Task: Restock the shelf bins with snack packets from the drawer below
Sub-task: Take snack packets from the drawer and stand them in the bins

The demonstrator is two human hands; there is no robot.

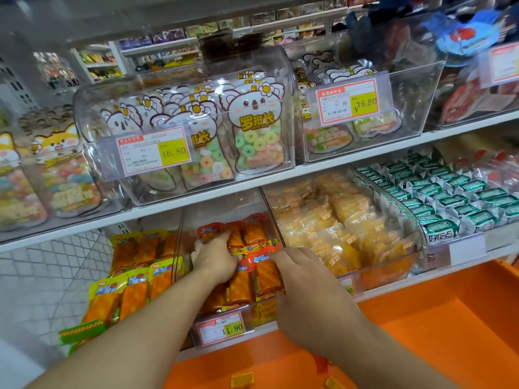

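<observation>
A clear shelf bin (222, 336) on the lower shelf holds several red-topped orange snack packets (241, 284). My left hand (214, 258) reaches deep into this bin, its fingers curled round red-topped packets at the back. My right hand (304, 279) lies on the packets at the bin's right side, fingers bent down over them. Below the shelf the orange drawer (438, 318) stands pulled out, with a few loose packets (243, 379) at its near edge.
Left of the bin is a bin of yellow-green-topped packets (126, 287). To the right are bins of yellow packets (345, 228) and green-white packets (449, 197). The upper shelf (323, 168) carries clear bins of koala-shaped candy bags (255, 127).
</observation>
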